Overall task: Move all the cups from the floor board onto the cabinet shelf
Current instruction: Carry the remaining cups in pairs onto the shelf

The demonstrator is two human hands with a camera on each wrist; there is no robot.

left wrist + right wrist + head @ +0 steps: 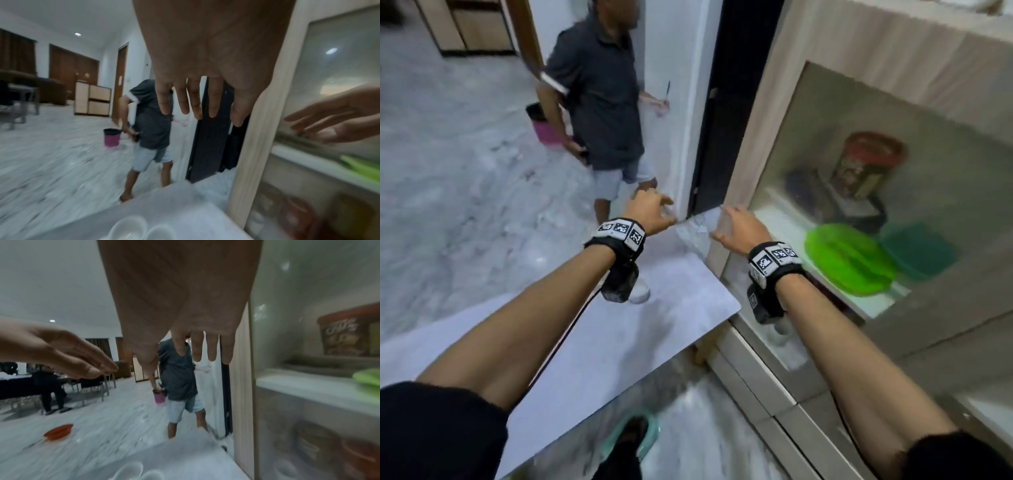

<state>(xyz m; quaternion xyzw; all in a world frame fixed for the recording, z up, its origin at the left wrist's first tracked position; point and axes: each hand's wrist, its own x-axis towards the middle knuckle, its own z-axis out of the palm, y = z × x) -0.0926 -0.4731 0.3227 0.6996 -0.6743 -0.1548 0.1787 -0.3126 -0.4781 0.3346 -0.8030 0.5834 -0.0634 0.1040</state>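
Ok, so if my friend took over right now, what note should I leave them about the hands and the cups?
Left hand: open, fingers straight, holding nothing.
Right hand: open and empty, by the edge of the cabinet's glass door.
Cups: at least two stand on the white board.
Done: no cup shows clearly on the shelf, beside the green plate.
Left: the door looks shut, so probably open it, then carry the cups over.
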